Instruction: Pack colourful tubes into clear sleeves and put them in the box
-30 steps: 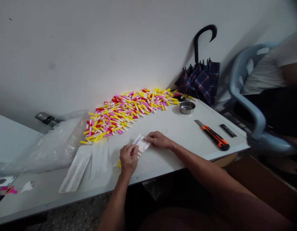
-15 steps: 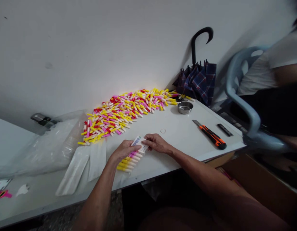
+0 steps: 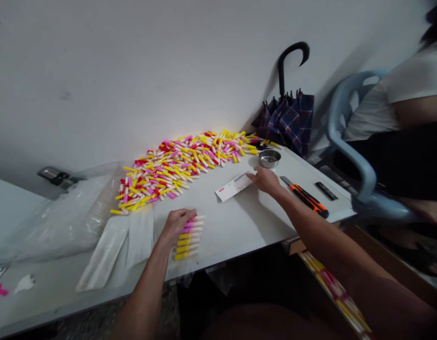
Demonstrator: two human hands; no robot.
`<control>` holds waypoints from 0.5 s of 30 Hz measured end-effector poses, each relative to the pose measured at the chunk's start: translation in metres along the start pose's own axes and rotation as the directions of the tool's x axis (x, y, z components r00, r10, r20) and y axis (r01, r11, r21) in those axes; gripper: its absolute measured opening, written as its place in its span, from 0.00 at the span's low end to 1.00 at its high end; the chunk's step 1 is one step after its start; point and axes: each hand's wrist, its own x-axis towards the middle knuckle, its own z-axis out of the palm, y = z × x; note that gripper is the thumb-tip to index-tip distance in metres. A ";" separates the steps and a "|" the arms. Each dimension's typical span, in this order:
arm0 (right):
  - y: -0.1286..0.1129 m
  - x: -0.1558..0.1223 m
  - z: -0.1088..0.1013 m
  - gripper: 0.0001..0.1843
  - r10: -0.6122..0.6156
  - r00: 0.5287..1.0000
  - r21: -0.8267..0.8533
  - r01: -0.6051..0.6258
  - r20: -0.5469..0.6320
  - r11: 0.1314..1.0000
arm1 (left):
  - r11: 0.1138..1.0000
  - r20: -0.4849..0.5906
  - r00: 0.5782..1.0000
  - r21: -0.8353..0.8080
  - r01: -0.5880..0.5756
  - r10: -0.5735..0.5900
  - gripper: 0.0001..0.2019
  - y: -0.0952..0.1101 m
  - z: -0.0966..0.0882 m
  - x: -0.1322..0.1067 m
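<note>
My right hand pinches one end of a printed white card, held slanted over the table near the steel dish. My left hand is closed at the upper end of a neat row of small sticks, white with yellow, pink and red ends. Whether a clear sleeve surrounds this row, I cannot tell. Behind both hands lies a long heap of the same sticks against the wall. Flat whitish plastic sleeves lie left of my left hand.
Right on the table are a steel dish, an orange and black utility knife and a black case. A clear plastic bag fills the left. An umbrella leans behind; a person sits on a blue-grey chair.
My right hand has moved up and right with the card, away from the row of sticks. My left hand stays at the row. A box of sticks now shows below the table edge.
</note>
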 end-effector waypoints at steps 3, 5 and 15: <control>-0.017 -0.040 0.006 0.24 -0.114 0.985 -0.020 0.112 -0.130 0.994 | 0.998 -0.041 0.999 -0.046 -0.036 0.034 0.24 0.006 0.004 -0.003; -0.039 -0.071 0.017 0.25 -0.210 0.975 0.279 0.182 0.075 0.943 | 0.994 -0.056 0.994 -0.048 -0.093 0.090 0.24 0.013 0.010 -0.004; -0.053 -0.137 0.007 0.26 -0.312 0.873 0.746 -0.083 0.373 0.661 | 0.911 0.071 0.908 -0.032 -0.412 0.413 0.18 0.043 0.096 -0.023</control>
